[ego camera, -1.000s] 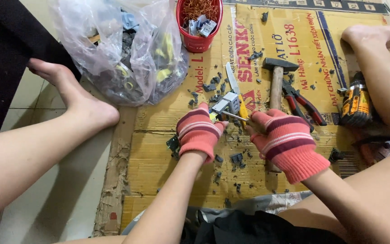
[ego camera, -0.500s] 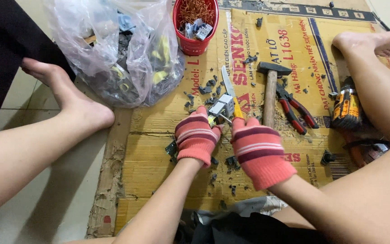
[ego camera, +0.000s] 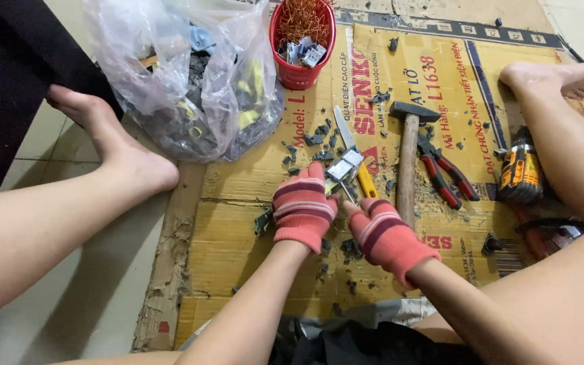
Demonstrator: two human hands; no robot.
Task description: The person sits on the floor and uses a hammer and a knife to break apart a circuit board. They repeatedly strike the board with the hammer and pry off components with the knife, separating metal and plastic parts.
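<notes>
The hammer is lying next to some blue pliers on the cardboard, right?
Not quite: the head view shows the pliers have red handles, not blue. The hammer does lie next to them on the cardboard.

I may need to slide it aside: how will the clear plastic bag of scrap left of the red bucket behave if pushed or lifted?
The plastic bag looks thin and crumpled, so it would likely sag and shift shape rather than slide as one. It bulges with dark and yellow pieces, so probably heavy for its size. Its film might tear on hard edges if lifted by one fold.
</notes>
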